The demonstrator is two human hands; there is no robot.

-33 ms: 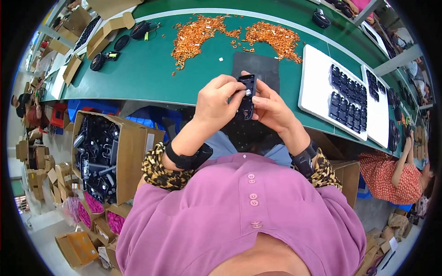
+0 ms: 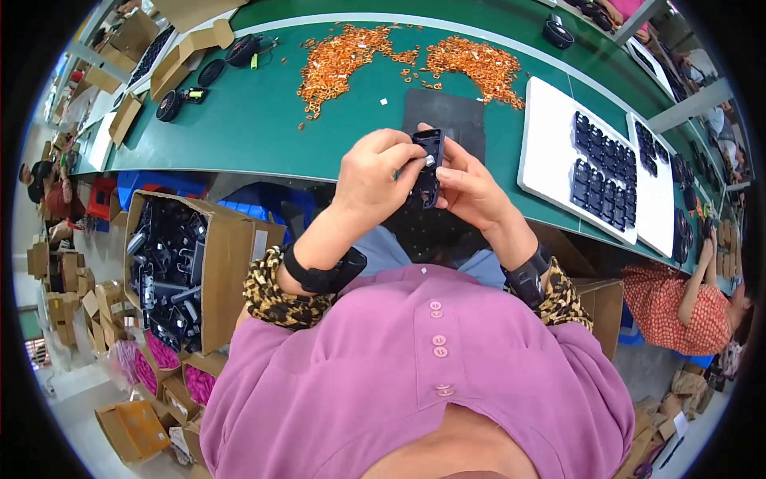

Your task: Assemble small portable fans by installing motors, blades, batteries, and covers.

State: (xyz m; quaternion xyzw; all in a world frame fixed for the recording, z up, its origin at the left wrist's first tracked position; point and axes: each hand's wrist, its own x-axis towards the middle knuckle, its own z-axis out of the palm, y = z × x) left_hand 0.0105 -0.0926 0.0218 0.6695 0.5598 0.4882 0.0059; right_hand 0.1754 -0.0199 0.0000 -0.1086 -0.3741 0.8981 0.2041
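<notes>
In front of my chest, at the near edge of the bench, a long black plastic housing (image 2: pixel 429 144) stands nearly upright between my hands. My right hand (image 2: pixel 472 188) grips it from the right, thumb on its near face and fingers behind. With thumb and forefinger, my left hand (image 2: pixel 375 172) pinches at a small silvery-white part (image 2: pixel 431 160) in the housing's hollow. How far that part is seated is hidden by the fingertips. Under and beyond the hands lies a dark grey mat (image 2: pixel 459 120) on the green bench top (image 2: pixel 239 136).
Two heaps of small orange rings (image 2: pixel 335 68) lie farther back. A white foam tray (image 2: pixel 546 152) at the right bears rows of black housings (image 2: pixel 604 172). At my left stands a carton (image 2: pixel 239 271) of black parts. Another person in a red patterned garment (image 2: pixel 678 307) sits at the right.
My left forearm has shifted very slightly to the left. Both hands keep the same hold on the housing and the small part.
</notes>
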